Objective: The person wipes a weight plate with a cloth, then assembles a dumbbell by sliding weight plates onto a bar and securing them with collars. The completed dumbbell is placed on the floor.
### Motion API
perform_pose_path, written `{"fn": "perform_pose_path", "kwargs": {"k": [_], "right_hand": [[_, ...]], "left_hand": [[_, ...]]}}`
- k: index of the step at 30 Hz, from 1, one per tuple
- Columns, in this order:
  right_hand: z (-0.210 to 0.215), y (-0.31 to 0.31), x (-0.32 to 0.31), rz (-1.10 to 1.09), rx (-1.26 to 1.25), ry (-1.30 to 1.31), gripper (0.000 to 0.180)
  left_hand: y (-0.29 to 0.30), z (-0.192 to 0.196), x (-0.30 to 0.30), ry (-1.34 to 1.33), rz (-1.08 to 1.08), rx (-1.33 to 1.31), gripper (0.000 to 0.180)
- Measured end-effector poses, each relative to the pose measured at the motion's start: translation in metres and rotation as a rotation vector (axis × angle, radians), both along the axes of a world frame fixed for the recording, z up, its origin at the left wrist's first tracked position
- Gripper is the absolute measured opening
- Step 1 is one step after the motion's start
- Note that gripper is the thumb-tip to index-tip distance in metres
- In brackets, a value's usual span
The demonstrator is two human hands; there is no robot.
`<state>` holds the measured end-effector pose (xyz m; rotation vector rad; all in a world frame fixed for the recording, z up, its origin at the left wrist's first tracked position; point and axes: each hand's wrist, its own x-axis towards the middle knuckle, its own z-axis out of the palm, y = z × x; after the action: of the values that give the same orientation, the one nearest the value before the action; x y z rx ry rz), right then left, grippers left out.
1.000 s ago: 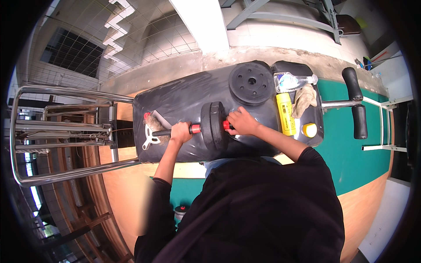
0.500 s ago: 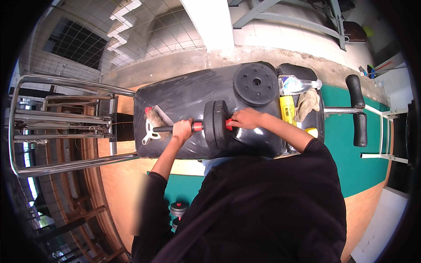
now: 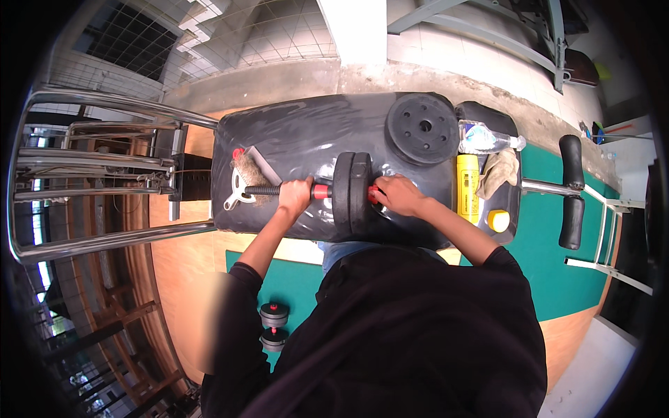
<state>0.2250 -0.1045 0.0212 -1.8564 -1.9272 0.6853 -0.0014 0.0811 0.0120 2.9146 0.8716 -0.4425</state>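
Note:
A dumbbell lies across the black padded bench (image 3: 293, 122), its black weight plates (image 3: 352, 195) standing on edge. My left hand (image 3: 296, 195) is wrapped round the bar, and the threaded end (image 3: 263, 190) sticks out to its left. On the plates' right side, my right hand (image 3: 398, 195) has its fingers closed on a red collar nut (image 3: 373, 195). Left of the bar's end lies a bristle brush (image 3: 245, 174) with a white handle. Behind my right hand a loose round weight plate (image 3: 422, 129) rests flat on the bench.
At the bench's right end are a clear plastic bottle (image 3: 488, 139), a yellow bottle (image 3: 467, 188), a yellow cap (image 3: 498, 221) and a pale glove (image 3: 500, 172). A chrome frame (image 3: 118, 240) stands left. Another dumbbell (image 3: 274, 324) sits on the green mat (image 3: 244, 279).
The view has shifted, so the bench and floor dumbbell appear at different places. Both hands keep their hold on the dumbbell; my right fingers have shifted slightly around the nut.

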Motion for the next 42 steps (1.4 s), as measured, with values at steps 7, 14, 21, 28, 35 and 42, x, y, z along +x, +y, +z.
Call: {"fn": "perform_pose_path", "kwargs": {"k": [7, 14, 21, 28, 35, 42], "right_hand": [[0.021, 0.004, 0.005, -0.057, -0.199, 0.262, 0.040], [0.021, 0.012, 0.013, -0.129, -0.463, 0.544, 0.041], [0.018, -0.002, -0.007, -0.199, -0.124, 0.157, 0.040], [0.000, -0.024, -0.003, -0.403, -0.082, 0.149, 0.042], [-0.025, -0.054, 0.015, -0.528, -0.102, 0.275, 0.034], [-0.055, -0.082, 0.011, -0.556, 0.148, -0.135, 0.020]], "left_hand": [[0.005, -0.009, -0.002, -0.044, -0.009, 0.003, 0.020], [0.004, -0.006, 0.004, -0.017, -0.015, 0.012, 0.015], [0.000, 0.007, 0.007, 0.005, 0.107, -0.069, 0.014], [-0.011, 0.036, 0.019, 0.085, 0.057, -0.042, 0.014], [-0.030, 0.062, 0.039, 0.026, 0.008, 0.028, 0.011], [-0.063, 0.090, 0.082, 0.076, -0.197, 0.230, 0.003]]}}
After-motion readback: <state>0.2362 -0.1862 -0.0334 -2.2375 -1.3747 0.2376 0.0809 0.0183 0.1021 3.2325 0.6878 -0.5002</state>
